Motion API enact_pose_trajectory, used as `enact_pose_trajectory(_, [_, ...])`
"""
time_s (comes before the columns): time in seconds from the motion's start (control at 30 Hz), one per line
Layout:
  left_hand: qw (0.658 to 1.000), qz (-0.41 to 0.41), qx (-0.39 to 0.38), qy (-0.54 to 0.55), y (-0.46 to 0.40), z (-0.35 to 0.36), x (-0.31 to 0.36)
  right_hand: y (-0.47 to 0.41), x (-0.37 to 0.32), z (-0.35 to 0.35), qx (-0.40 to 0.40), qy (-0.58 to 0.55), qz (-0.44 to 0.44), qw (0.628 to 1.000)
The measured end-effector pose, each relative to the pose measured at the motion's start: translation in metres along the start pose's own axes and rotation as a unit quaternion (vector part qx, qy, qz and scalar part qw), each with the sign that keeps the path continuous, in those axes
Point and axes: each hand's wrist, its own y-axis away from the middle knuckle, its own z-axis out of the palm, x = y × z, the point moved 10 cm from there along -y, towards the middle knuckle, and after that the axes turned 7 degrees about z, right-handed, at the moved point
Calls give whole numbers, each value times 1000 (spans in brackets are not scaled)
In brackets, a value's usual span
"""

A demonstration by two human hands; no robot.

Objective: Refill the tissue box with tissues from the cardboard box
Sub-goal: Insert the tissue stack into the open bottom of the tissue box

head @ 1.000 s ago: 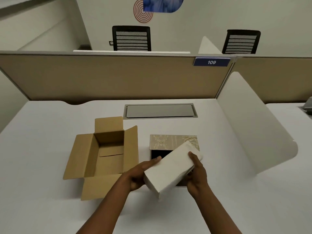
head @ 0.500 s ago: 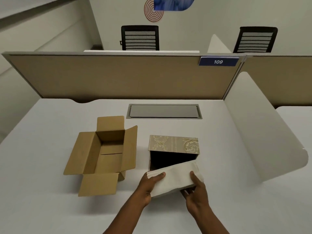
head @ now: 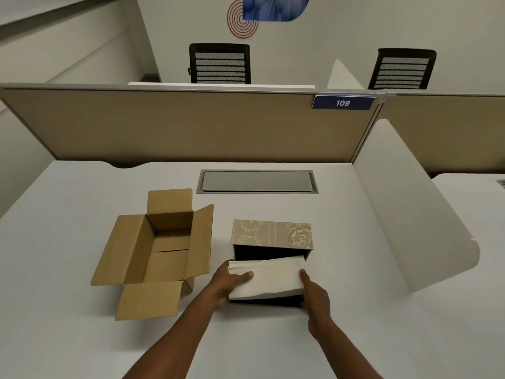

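Note:
A white stack of tissues (head: 269, 277) lies across the open mouth of the tissue box (head: 272, 233), a beige patterned box with a dark inside and its lid raised at the back. My left hand (head: 228, 283) grips the stack's left end, thumb on top. My right hand (head: 314, 294) holds the right end, thumb on the upper face and fingers below. The stack's far edge dips into the box. The brown cardboard box (head: 161, 250) stands to the left with its flaps spread, and its inside looks bare.
A grey cable hatch (head: 257, 181) is set into the white desk (head: 355, 310) behind the boxes. A curved white divider (head: 410, 222) rises on the right. A tan partition (head: 191, 124) closes the back, with two black chairs beyond it.
Both hands have lowered the tissue stack from a tilted hold above the tissue box down onto its opening and levelled it. The cardboard box has not moved.

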Motion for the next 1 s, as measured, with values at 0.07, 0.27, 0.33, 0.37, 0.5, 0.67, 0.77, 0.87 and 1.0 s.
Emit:
enact_pose_trajectory(0.07, [1000, 3, -1, -8, -4, 0, 0, -1, -9, -4, 20, 57, -28, 998])
enact_pose_trajectory(0.27, [993, -17, 101, -55, -7, -12, -5, 5, -21, -3, 39, 140, -78, 986])
enact_pose_trajectory(0.33, [992, -1, 109, -66, -3, -11, -1, 7, -21, 0, 36, 141, -91, 985])
enact_pose_trajectory(0.37, [992, 10, 105, -69, -2, -9, 0, 7, -21, 0, 33, 141, -96, 985])
enact_pose_trajectory(0.5, [987, 39, 122, -100, 2, -6, 9, 8, -29, 1, 29, 137, -106, 985])
enact_pose_trajectory(0.67, [976, 13, 148, -157, -2, -3, 6, 4, -35, 10, 14, 151, -90, 984])
enact_pose_trajectory(0.77, [972, 11, 134, -194, -6, 1, 11, 3, -32, 7, 36, 154, -104, 982])
enact_pose_trajectory(0.87, [973, 28, 115, -197, -6, 2, 19, 3, -29, 1, 44, 152, -106, 982])
enact_pose_trajectory(1.0, [977, 9, 123, -174, -9, -3, 10, 1, -31, 2, 38, 172, -109, 978])
